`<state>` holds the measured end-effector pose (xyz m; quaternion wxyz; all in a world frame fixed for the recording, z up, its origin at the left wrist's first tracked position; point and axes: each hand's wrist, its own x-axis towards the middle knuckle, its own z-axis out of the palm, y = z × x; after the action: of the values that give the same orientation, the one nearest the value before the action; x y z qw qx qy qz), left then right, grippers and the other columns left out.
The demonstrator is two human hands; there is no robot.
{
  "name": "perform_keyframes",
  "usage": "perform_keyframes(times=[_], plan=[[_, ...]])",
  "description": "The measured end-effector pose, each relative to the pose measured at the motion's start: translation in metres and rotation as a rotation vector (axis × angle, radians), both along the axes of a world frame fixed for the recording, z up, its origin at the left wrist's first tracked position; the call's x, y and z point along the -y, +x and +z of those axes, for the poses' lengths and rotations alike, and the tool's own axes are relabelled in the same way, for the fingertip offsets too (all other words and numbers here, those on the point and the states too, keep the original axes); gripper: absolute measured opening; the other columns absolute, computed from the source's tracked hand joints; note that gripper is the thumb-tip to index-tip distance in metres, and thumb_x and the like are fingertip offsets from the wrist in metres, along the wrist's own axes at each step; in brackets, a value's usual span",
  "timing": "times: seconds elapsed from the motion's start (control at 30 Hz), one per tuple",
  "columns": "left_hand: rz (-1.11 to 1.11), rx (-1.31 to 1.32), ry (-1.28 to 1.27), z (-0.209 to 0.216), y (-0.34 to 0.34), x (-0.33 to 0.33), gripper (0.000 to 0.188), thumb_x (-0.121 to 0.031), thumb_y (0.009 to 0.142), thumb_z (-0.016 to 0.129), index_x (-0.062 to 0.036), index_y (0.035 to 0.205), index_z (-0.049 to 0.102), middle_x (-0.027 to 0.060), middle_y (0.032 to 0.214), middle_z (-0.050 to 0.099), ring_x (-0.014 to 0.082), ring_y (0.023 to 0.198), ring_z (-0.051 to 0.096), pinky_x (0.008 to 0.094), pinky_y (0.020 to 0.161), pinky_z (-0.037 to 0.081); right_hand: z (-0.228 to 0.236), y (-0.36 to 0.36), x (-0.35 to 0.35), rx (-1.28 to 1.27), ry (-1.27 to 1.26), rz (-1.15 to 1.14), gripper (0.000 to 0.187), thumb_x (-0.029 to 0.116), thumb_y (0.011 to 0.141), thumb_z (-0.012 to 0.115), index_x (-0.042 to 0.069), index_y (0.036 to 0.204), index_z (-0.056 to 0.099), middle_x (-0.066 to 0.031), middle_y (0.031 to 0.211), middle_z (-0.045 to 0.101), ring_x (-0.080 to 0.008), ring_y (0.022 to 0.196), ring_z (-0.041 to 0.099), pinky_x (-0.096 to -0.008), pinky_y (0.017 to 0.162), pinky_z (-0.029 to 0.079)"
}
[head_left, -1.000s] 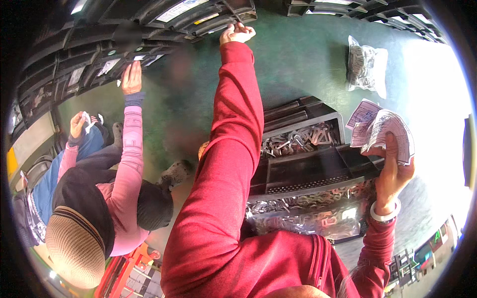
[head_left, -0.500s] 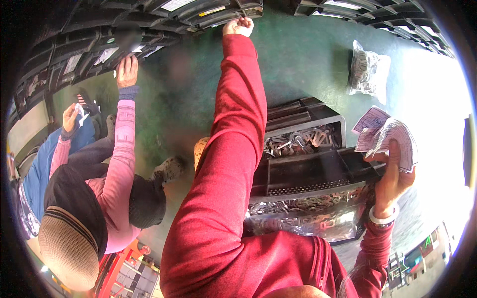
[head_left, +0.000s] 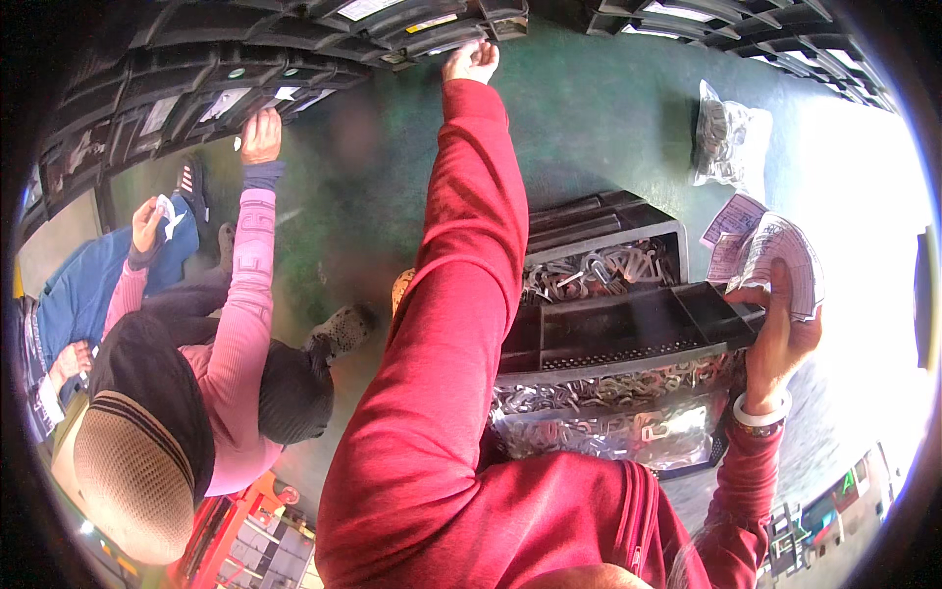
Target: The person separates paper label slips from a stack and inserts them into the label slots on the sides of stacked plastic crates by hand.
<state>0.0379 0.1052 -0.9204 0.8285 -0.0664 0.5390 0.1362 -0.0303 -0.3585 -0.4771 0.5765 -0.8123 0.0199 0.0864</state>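
My left arm, in a red sleeve, stretches to the far side. At its end my left hand [head_left: 471, 63] is curled closed close by the lower edge of a stacked black plastic crate [head_left: 510, 26]; what its fingertips hold, if anything, is hidden. To the right my right hand [head_left: 780, 329] pinches several folded printed slips of paper [head_left: 780, 260] between thumb and fingers. Beside that hand stand black plastic bins [head_left: 618, 324] with small metal hook-shaped pieces [head_left: 608, 270] in them. A clear bag of metal pieces [head_left: 618, 437] lies near my body.
Another clear bag of metal parts [head_left: 731, 137] lies on the green floor [head_left: 589, 118]. More black crates [head_left: 726, 15] stand far right. On the left, a co-worker in a pink sleeve [head_left: 245, 294] reaches to the crates; another person in blue trousers [head_left: 88, 285] is beyond.
My left hand has drawn slightly down from the crate edge. The slips in my right hand have shifted a little. The co-worker's reaching hand has moved slightly right.
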Motion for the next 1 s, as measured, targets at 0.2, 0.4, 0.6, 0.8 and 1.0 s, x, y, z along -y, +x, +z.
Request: perform_keyframes(times=[0.2, 0.4, 0.6, 0.8, 1.0], plan=[[-0.061, -0.067, -0.095, 0.081, 0.027, 0.076, 0.005, -0.013, 0.085, 0.053, -0.0084, 0.084, 0.052, 0.0053, 0.077, 0.055, 0.0221, 0.08, 0.053, 0.0464, 0.066, 0.047, 0.0, 0.003, 0.013, 0.093, -0.055, 0.019, 0.019, -0.001, 0.087, 0.052, -0.007, 0.104, 0.055, -0.0117, 0.093, 0.06, -0.0191, 0.055, 0.061, -0.0255, 0.05, 0.047], [-1.495, -0.648, 2.504, 0.171, -0.041, 0.117, 0.057, -0.018, 0.081, 0.054, -0.0205, 0.134, 0.035, 0.0153, 0.103, 0.054, 0.0346, 0.099, 0.052, 0.0478, 0.081, 0.046, 0.005, 0.013, 0.011, -0.029, 0.008, 0.184, 0.025, -0.003, 0.088, 0.049, -0.006, 0.112, 0.053, -0.0117, 0.095, 0.061, -0.0164, 0.058, 0.061, -0.0236, 0.053, 0.049], [-2.235, -1.02, 2.556, 0.185, -0.07, 0.083, 0.063, -0.014, 0.087, 0.041, -0.0143, 0.143, 0.011, 0.0163, 0.117, 0.047, 0.0328, 0.111, 0.045, 0.0504, 0.081, 0.046, -0.001, 0.021, 0.02, 0.09, 0.065, 0.398, 0.028, -0.008, 0.085, 0.047, -0.006, 0.112, 0.052, -0.0119, 0.099, 0.06, -0.0122, 0.063, 0.06, -0.0213, 0.054, 0.049], [-2.359, -1.127, 2.542, 0.178, -0.042, 0.085, 0.069, -0.014, 0.085, 0.044, -0.008, 0.142, 0.006, 0.0226, 0.107, 0.05, 0.0406, 0.087, 0.057, 0.0485, 0.061, 0.053, -0.004, 0.022, 0.021, 0.252, -0.124, 0.524, 0.052, -0.02, 0.065, 0.036, -0.004, 0.11, 0.056, -0.0147, 0.103, 0.059, -0.0151, 0.074, 0.061, -0.0243, 0.061, 0.053], [-2.434, -1.217, 2.695, 0.17, -0.038, 0.072, 0.07, -0.012, 0.084, 0.045, -0.0109, 0.142, 0.007, 0.0292, 0.099, 0.053, 0.0451, 0.075, 0.057, 0.0546, 0.056, 0.05, 0.002, 0.022, 0.022, 0.118, -0.096, 0.538, 0.049, -0.021, 0.067, 0.037, -0.004, 0.109, 0.056, -0.0135, 0.101, 0.059, -0.0147, 0.074, 0.061, -0.0237, 0.059, 0.052]])
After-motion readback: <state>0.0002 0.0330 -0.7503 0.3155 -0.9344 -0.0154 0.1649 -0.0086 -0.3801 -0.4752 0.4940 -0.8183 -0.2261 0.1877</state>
